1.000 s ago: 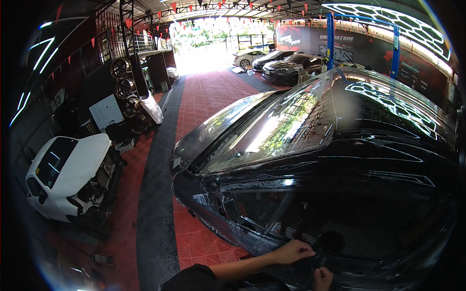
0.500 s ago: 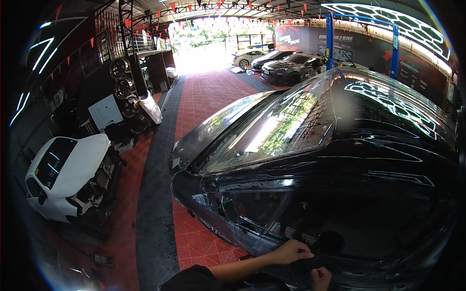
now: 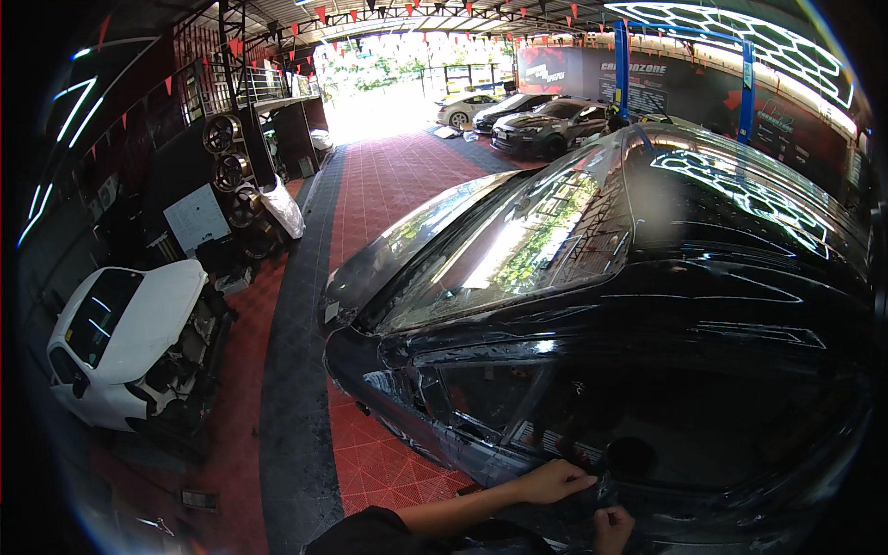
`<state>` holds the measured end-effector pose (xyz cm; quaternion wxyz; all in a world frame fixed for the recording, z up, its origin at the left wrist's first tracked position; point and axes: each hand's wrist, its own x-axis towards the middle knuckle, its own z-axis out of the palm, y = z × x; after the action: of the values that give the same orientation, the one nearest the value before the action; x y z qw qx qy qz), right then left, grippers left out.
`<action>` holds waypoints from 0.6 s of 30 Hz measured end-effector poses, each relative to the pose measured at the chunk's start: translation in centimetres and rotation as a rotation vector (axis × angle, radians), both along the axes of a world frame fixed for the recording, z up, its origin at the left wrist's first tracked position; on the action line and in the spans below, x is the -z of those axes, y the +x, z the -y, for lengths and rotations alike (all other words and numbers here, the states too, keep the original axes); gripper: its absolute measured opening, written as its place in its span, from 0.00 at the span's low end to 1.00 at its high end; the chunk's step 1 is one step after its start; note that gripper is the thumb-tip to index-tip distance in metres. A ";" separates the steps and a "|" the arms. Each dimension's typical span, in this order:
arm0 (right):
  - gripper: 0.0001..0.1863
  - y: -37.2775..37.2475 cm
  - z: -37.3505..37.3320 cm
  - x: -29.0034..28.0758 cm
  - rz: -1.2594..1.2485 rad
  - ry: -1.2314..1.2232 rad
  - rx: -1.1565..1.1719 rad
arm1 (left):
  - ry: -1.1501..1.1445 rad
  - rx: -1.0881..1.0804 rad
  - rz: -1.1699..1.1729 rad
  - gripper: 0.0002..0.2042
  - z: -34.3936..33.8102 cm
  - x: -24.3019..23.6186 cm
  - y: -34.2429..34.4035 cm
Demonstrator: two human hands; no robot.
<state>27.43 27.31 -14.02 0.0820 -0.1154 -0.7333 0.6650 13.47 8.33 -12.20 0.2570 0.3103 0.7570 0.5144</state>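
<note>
A glossy black car (image 3: 703, 296) fills the right side, its side window (image 3: 647, 425) closest to me. Beside the lower edge of that window, my left hand (image 3: 555, 481) is closed in a pinch, its forearm crossing from the lower left. Lower and just to the right, my right hand (image 3: 612, 529) is closed too, with its fingers curled. A thin, shiny film (image 3: 603, 485) shows between the two hands; both seem to grip it, though its extent is hard to see against the dark door. Wet-looking streaks and ragged edges run around the window frame and windshield (image 3: 518, 250).
At left stands a white car (image 3: 129, 333) with its front end stripped. Wheel rims (image 3: 231, 171) hang by a post behind it. Red and grey floor tiles (image 3: 388, 194) lead to a bright opening. More cars (image 3: 536, 125) and a blue lift post (image 3: 622, 74) are at the back.
The whole view has shifted slightly. A shiny crease of film shows more clearly between my hands, which otherwise keep nearly the same place and pinch.
</note>
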 end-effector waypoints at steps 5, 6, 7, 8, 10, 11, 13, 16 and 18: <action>0.12 0.0 0.3 -1.3 0.022 0.095 0.017 | 0.033 0.006 -0.017 0.19 0.0 0.4 0.0; 0.12 0.0 0.2 -1.2 0.022 0.095 0.018 | 0.033 0.007 -0.018 0.19 0.0 0.3 0.0; 0.13 0.0 0.0 -1.0 0.024 0.110 -0.012 | 0.066 -0.011 -0.012 0.18 -0.1 0.1 0.2; 0.14 0.0 -0.2 -0.9 0.027 0.125 -0.041 | 0.100 -0.027 -0.006 0.18 -0.1 -0.2 0.3; 0.14 0.1 -0.1 -0.9 0.015 0.110 -0.045 | 0.059 -0.010 0.014 0.18 0.0 -0.9 0.1; 0.14 0.0 -0.1 -1.0 0.001 0.096 -0.051 | 0.019 0.003 0.033 0.17 0.1 -1.2 0.1; 0.14 0.1 -0.4 -0.6 0.019 0.084 -0.067 | 0.029 -0.007 0.043 0.17 0.1 -1.4 0.3; 0.13 0.1 -0.4 -0.1 0.015 0.058 -0.069 | 0.059 -0.018 0.042 0.17 -0.1 -1.2 0.3; 0.12 0.0 -0.3 0.0 -0.009 0.044 -0.060 | 0.077 -0.023 0.028 0.17 0.0 -0.4 0.3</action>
<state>27.46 27.59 -14.06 0.0679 -0.0882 -0.7504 0.6515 13.72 8.36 -11.75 0.2495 0.3040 0.7366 0.5503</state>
